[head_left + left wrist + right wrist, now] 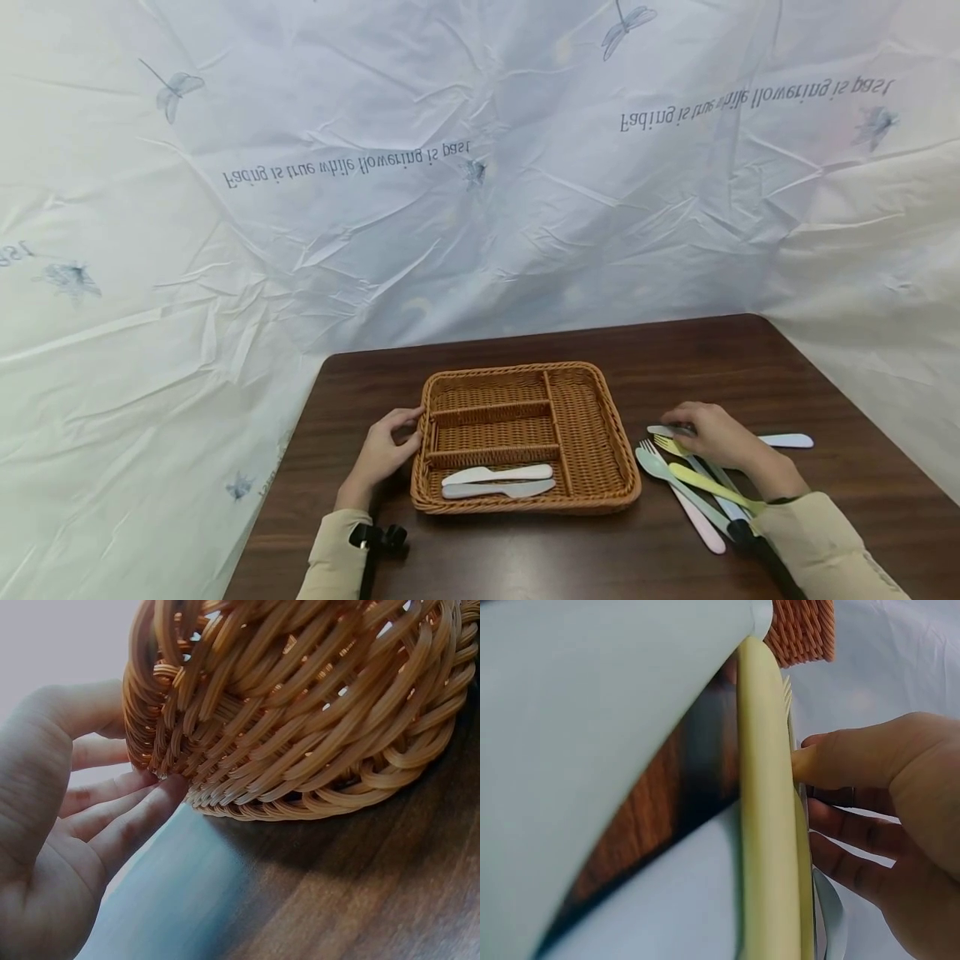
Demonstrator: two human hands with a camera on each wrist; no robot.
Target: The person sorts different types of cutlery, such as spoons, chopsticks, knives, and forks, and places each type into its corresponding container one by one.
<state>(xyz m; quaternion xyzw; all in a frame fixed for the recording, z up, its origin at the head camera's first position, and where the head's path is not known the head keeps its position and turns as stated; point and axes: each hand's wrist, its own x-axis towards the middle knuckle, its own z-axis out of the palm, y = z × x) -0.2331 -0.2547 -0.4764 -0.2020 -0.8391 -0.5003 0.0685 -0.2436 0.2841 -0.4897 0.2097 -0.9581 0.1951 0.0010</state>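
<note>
My left hand [387,450] touches the left end of a brown wicker basket [632,475]; in the left wrist view, its extended fingers [139,825] rest against the woven outer wall. Over a pile of cutlery right of the basket, my right hand [716,435] pinches a grey knife [660,430], mostly covered by the fingers. The pile around it holds a yellow fork [670,444], a pale green spoon [655,463], a yellow handle [705,481] and a pink handle [701,523]. In the right wrist view, a yellow handle [765,802] partly blocks the pile beside the hand [907,802].
Dividers split the basket into several compartments. A white knife [498,474] and a grey knife [498,489] lie in its front left compartment. A white handle [787,440] sticks out right of my right hand. Pale printed sheeting [480,250] hangs behind the brown table [480,550].
</note>
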